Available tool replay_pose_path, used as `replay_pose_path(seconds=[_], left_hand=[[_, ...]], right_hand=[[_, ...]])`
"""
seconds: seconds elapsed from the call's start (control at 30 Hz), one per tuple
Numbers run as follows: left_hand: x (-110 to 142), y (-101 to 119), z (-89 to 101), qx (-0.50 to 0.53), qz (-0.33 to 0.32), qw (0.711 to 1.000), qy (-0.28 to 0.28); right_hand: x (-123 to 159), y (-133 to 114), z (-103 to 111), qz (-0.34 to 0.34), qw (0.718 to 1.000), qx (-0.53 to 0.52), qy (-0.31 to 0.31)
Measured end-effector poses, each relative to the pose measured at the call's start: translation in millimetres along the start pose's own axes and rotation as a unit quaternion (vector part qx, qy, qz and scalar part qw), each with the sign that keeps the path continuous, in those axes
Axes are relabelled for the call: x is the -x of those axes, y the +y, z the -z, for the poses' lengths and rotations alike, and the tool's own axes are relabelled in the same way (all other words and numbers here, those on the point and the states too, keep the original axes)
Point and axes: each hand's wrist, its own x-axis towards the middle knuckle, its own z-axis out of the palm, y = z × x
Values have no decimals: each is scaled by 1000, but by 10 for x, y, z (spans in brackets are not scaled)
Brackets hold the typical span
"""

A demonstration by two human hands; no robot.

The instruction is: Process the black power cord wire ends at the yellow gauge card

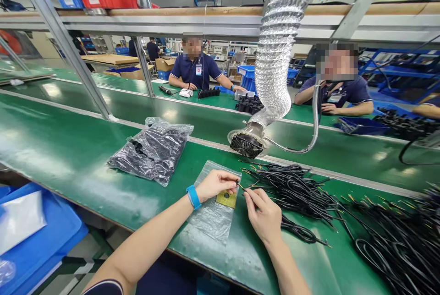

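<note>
My left hand, with a blue band at the wrist, pinches a small dark part that its fingers mostly hide. Just to the right, my right hand grips a thin black cable near its end, where a bit of yellow wire shows. The two sets of fingertips almost meet above a clear plastic zip bag lying flat on the green bench. Under my left fingers a yellow square pad with a dark round spot rests on that bag.
A clear bag of black parts lies to the left. Bundles of black cables with bared ends cover the right side. A fume duct with a round fan inlet hangs ahead. Two people sit across the bench. A blue bin stands lower left.
</note>
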Motion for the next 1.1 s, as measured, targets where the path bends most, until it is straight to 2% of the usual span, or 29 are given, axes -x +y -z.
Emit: replay_pose_path(seconds=[0.17, 0.3, 0.4, 0.47, 0.57, 0.63, 0.73, 0.97, 1.1], left_hand=[[19, 7, -17, 17, 43, 998, -45], [20, -43, -57, 9, 31, 999, -9], [42, -81, -100, -6, 19, 1000, -4], [64, -89, -117, -29, -2, 1000, -4], [97, -69, -106, -115, -66, 991, -1], [112, -43, -82, -174, -106, 979, -16], [125, -9, -50, -201, -145, 968, -46], [145, -24, -98, -212, -184, 958, -53], [154, -28, -141, -209, -182, 960, -49]], right_hand=[[0, -12, 3, 2, 1000, -6, -17], [14, 9, -6, -1, 1000, 0, -11], [25, 22, -7, 12, 1000, 7, -14], [28, 17, 4, 21, 999, 12, -27], [23, -5, 39, 32, 997, 9, -67], [16, -23, 69, 29, 995, -9, -92], [8, -40, 108, 6, 991, -45, -127], [24, -25, 122, -58, 975, -113, -181], [21, -41, 94, -97, 967, -156, -177]])
